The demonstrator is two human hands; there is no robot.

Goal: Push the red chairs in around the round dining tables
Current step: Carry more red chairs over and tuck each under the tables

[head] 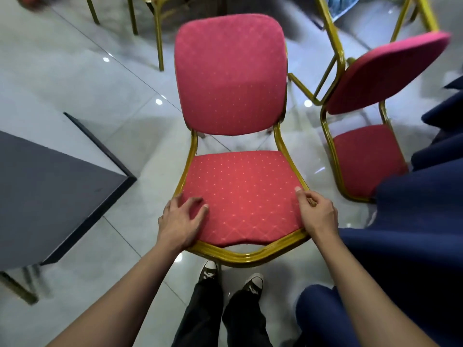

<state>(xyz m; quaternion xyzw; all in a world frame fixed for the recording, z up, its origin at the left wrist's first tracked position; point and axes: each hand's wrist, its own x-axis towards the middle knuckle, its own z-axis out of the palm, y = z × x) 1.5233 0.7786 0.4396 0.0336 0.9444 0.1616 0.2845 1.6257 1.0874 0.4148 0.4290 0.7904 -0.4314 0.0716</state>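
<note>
The red chair (238, 146) stands at frame centre on a glossy pale tiled floor (82, 78), its seat front toward the person and its backrest at 12 o'clock. The upholstery is red with a small dotted diamond pattern; the tubular frame is gold.

The left hand (181, 221) rests on the seat's front-left corner at 8 o'clock, fingers spread and slightly bent over the cushion, palm at the cushion edge. The right hand (317, 212) grips the seat's front-right corner at 4 o'clock, thumb on the cushion and fingers curled around the gold rail.

A second red chair (368, 156) stands at 3 o'clock, near the first and turned at an angle; its seat is partly covered by dark blue cloth (413, 221) that hangs along the right edge of the frame. What the cloth covers cannot be determined.

A dark grey worktop (50, 191) with a black edge occupies 9 o'clock, its corner near the seat's left side. Gold chair legs (159, 33) appear at 11 o'clock. The floor shows grout lines and ceiling-light reflections. The person's black trousers and black-and-white sneakers (208, 271) appear at 6 o'clock, just behind the seat front.
</note>
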